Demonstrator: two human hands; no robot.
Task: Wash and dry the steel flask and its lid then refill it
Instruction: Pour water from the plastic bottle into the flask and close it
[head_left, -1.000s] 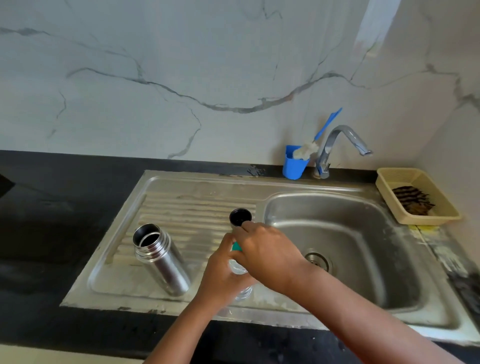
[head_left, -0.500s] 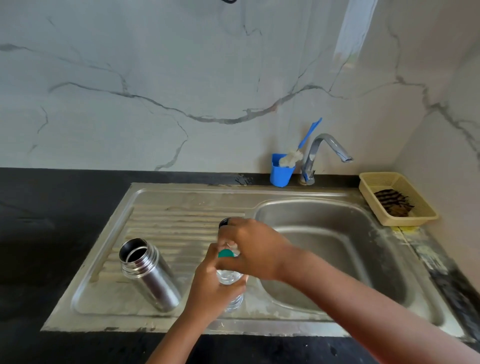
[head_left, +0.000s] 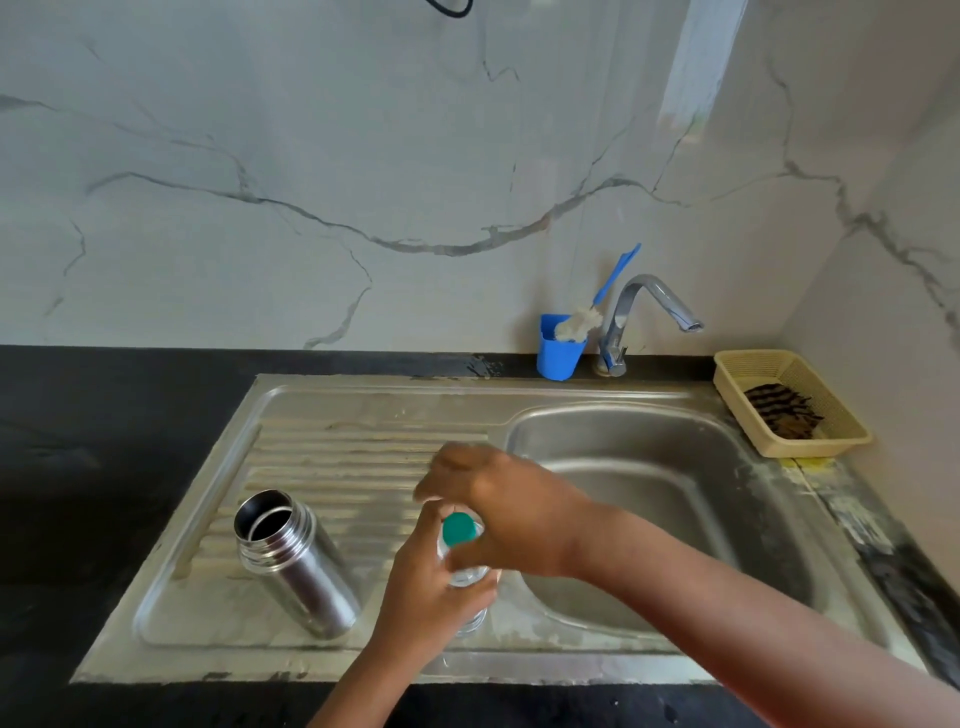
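Observation:
The open steel flask (head_left: 296, 566) stands upright on the ribbed drainboard (head_left: 337, 452) of the steel sink, to the left of my hands. My left hand (head_left: 426, 587) grips a clear plastic water bottle (head_left: 467, 577) around its body. My right hand (head_left: 498, 509) reaches over from the right, its fingers curled round the bottle's green cap (head_left: 458, 529). The flask's black lid is hidden behind my right hand.
The sink basin (head_left: 649, 499) lies to the right, under a chrome tap (head_left: 644, 317). A blue cup with a bottle brush (head_left: 563, 345) stands by the tap. A beige basket (head_left: 789, 405) holding a dark scrubber sits at the far right. Black counter surrounds the sink.
The view tilted and the scene dropped in frame. My right hand shifted on the green cap and now covers the black lid. Flask and bottle stay put.

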